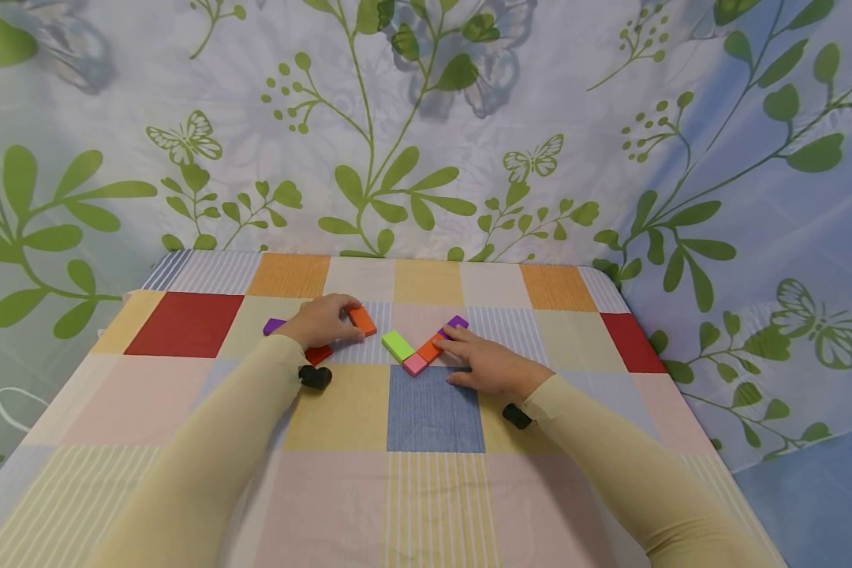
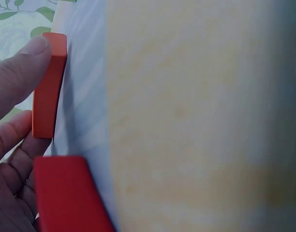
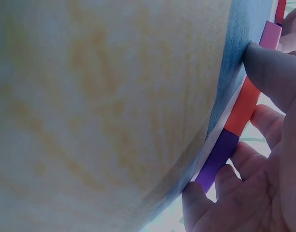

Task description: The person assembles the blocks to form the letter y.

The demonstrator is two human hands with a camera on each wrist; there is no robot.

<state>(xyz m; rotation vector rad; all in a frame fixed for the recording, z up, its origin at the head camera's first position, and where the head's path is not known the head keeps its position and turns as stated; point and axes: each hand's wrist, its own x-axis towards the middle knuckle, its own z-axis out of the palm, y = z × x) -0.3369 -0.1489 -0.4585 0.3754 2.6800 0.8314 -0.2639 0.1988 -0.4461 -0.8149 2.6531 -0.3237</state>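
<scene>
Blocks are lying mid-table: green block sitting between both hands. Left hand is pinching an orange block, red block beneath. Right hand, fingers extended, is pressing the pink-orange-purple row.

Blocks crowded the tabletop's middle toward the far edge: green block and pink block between both hands; bare cloth lay open toward the near edge
</scene>
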